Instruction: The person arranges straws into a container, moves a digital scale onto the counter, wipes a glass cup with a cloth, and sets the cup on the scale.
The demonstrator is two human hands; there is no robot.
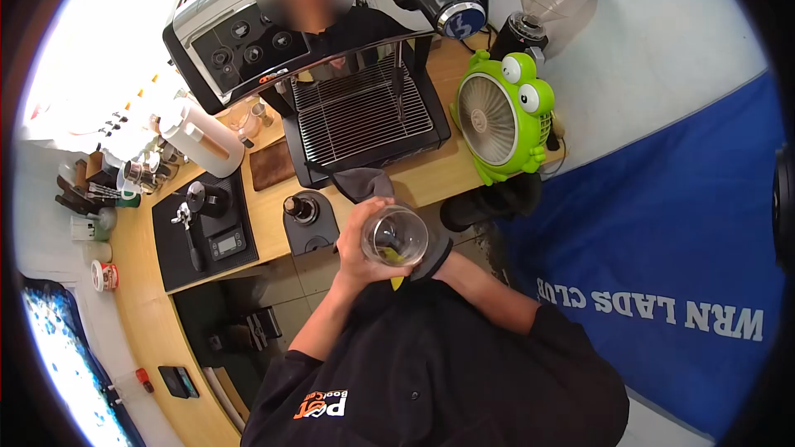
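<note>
My left hand [354, 247] is closed around the side of a clear drinking glass [395, 236], its round mouth tilted up towards me. A dark grey cloth [432, 259] lies against the right side of the glass, and another fold of it shows beyond my left fingers. My right hand [445, 267] is at this cloth, gripping it beside the glass; the cloth and glass hide most of its fingers. Something yellow shows through and just below the glass. Both hands are in front of my chest, near the counter edge.
Ahead stands an espresso machine [364, 108] with a wire drip grate. A green frog-shaped fan [497, 116] and a coffee grinder [530, 25] are to its right. A tamper [300, 209], a digital scale [226, 242], a moka pot [207, 199] and a white pitcher [203, 141] are on the left counter.
</note>
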